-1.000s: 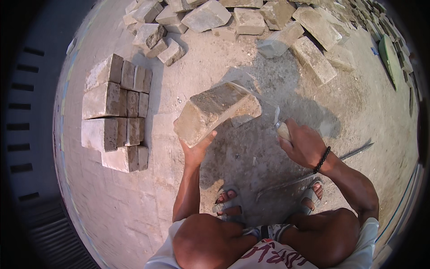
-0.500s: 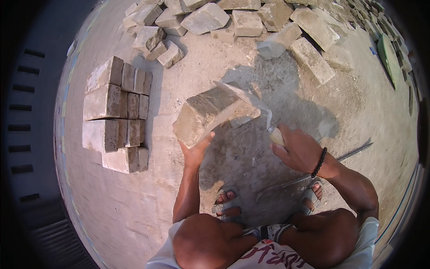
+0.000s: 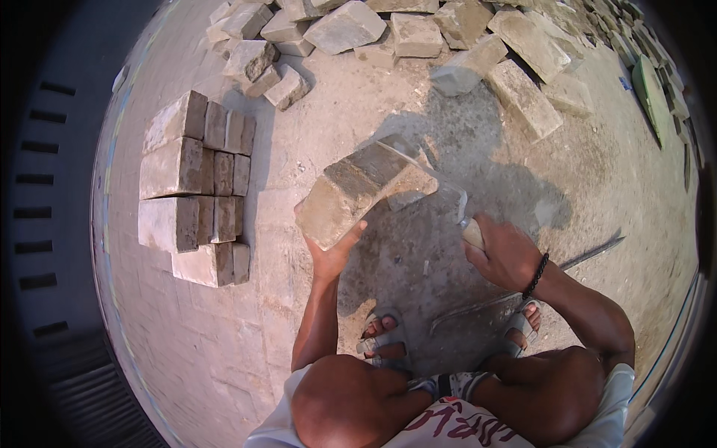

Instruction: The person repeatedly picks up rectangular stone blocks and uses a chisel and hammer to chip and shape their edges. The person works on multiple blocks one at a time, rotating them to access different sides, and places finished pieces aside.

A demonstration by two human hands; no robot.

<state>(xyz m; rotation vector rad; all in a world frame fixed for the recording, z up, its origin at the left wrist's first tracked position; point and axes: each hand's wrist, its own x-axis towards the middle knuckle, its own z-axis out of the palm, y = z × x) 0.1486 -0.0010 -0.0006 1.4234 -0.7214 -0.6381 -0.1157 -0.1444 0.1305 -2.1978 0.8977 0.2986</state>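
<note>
My left hand (image 3: 332,250) grips a tilted, dusty grey-brown paving block (image 3: 337,196) by its lower left end. Another pale piece of block (image 3: 412,190) shows under its far right end. My right hand (image 3: 506,254) is closed on the pale wooden handle of a trowel (image 3: 455,198), whose thin metal blade reaches across to the block's far end and is partly smeared by motion. Below my right hand a long metal bar (image 3: 590,252) lies on the dusty ground between my sandaled feet and off to the right.
A stack of several pale blocks (image 3: 168,168) stands at the left. A loose heap of blocks (image 3: 343,28) spreads across the top and upper right, beside a green curved object (image 3: 650,101). A dark surface with rows of slots (image 3: 60,224) lines the far left edge.
My right hand with the trowel shifted a little left, then back right. The block in my left hand stays tilted in nearly the same place, with slight movement.
</note>
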